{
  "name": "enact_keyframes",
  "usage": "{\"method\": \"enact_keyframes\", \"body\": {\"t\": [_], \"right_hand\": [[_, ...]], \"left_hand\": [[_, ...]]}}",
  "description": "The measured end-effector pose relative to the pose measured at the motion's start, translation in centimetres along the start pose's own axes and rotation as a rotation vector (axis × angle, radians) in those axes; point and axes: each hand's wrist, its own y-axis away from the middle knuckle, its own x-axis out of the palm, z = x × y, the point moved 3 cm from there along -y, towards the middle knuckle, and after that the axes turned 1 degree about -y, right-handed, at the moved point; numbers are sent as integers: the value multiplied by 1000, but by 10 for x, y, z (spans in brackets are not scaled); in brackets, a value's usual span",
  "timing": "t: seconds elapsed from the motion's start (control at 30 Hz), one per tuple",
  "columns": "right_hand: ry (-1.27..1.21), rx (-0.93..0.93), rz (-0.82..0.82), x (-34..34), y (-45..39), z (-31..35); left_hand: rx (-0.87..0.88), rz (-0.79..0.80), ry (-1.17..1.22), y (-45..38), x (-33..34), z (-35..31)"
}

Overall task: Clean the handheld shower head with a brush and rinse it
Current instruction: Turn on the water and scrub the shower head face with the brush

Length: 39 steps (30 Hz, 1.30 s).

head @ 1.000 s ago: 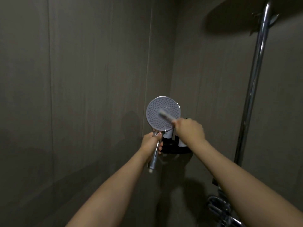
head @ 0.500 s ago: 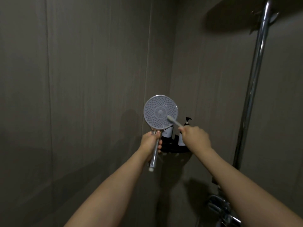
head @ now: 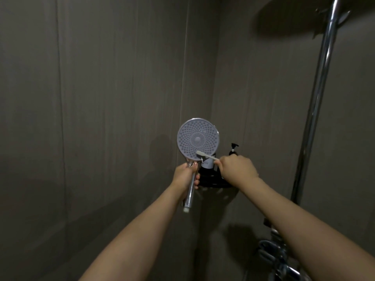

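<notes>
At the lower rim of the round grey nozzle-studded shower head (head: 197,139), the slim white brush (head: 205,155) — pinched by the right hand (head: 236,169) — has dropped from centre; left hand (head: 185,176) grips the chrome handle, scrubbing nearly complete.

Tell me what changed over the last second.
The brush head slid from the middle of the shower head face down to its lower edge, drawn by the right hand. The left hand keeps its grip on the handle; the face still points at the camera.

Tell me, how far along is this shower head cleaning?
Midway, it seems. The left hand grips the shower head by its handle while the right hand holds a brush against the lower edge of the nozzle face. Scrubbing is under way. No water is running, so the rinse looks still to come.
</notes>
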Motion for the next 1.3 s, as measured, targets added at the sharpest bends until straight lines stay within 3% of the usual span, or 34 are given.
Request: {"method": "enact_keyframes", "body": {"t": [0.13,0.33,0.5,0.63,0.83,0.97,1.07,1.2,1.3], "right_hand": [[21,-59,-35,-1,-7,19],[25,37,-4,-2,-3,-6],[20,-20,-17,-4,-11,29],[59,-42,-19,3,-8,17],[-32,139,-144,-22,-26,12],[31,41,-100,-12,-18,25],[-91,206,-168,-30,-24,9],[25,35,-48,-10,-19,23],[-27,107,-87,-8,-18,7]], "left_hand": [[8,7,-33,-1,6,-1],[33,-12,-28,-2,-8,-9],[58,2,-118,1,1,1],[64,-6,-103,0,-4,-1],[54,35,-124,4,12,-1],[73,5,-167,2,9,1],[59,9,-234,4,7,9],[64,-2,-185,5,4,14],[61,5,-192,3,0,14]]}}
